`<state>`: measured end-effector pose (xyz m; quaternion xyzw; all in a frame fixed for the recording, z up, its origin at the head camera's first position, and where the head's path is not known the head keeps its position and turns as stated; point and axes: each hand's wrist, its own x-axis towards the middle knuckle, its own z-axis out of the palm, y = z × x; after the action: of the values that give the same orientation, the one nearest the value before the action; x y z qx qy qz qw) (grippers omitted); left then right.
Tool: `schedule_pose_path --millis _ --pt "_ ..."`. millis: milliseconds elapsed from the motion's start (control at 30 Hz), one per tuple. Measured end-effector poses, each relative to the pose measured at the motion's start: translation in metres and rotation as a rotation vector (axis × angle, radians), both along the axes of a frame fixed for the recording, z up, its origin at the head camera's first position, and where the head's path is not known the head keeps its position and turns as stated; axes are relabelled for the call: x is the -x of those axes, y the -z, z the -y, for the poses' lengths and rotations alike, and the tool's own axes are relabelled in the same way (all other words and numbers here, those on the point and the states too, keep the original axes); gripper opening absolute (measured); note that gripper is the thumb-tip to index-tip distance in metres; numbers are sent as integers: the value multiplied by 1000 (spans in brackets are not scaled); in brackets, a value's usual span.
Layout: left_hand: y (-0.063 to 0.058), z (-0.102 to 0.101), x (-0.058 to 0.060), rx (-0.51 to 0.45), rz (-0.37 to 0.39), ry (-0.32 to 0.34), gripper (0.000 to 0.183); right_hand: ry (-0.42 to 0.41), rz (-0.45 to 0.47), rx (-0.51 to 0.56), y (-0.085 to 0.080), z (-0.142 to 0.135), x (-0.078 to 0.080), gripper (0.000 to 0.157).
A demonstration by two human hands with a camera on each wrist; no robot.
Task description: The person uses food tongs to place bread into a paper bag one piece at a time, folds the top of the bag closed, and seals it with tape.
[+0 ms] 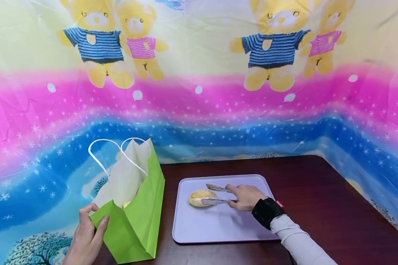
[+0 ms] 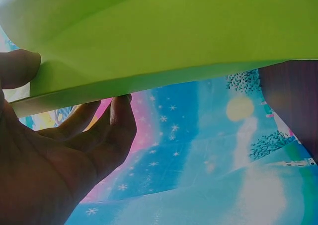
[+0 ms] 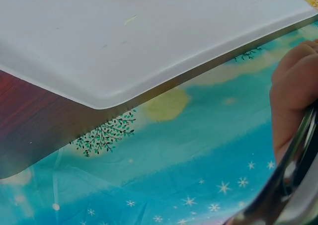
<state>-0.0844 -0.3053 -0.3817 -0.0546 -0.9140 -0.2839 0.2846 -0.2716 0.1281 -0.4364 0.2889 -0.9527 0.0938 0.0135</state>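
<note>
In the head view, my right hand (image 1: 248,197) holds metal tongs (image 1: 215,201), their two arms spread and reaching left over the tray. Between the tips lies an oval, crumb-coated bread bun (image 1: 199,195); whether both tips touch it I cannot tell. My left hand (image 1: 86,235) pinches the near left rim of a green paper bag (image 1: 149,217), thumb on one side and fingers on the other. The left wrist view shows that hand (image 2: 54,170) under the bag's green wall (image 2: 189,41). The tongs' metal (image 3: 290,170) appears at lower right in the right wrist view.
The bun rests on a pale lilac tray (image 1: 215,230) on the dark wooden table (image 1: 305,191). Two white cord handles (image 1: 103,140) stand up from the bag, and something pale yellow (image 1: 126,204) shows inside it. A printed bear cloth (image 1: 199,110) hangs behind the table.
</note>
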Motion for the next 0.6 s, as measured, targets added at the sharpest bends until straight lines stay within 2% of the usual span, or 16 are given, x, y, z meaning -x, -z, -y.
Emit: schedule_pose_path --millis 200,367,600 --pt "1 1 -1 0 -20 6 28 -9 -19 -14 0 4 -1 48" --pt "1 2 -1 2 -15 -7 28 -25 -31 -41 2 9 -1 48" --pt "1 2 0 -7 -8 9 28 -20 -25 -42 8 9 1 46"
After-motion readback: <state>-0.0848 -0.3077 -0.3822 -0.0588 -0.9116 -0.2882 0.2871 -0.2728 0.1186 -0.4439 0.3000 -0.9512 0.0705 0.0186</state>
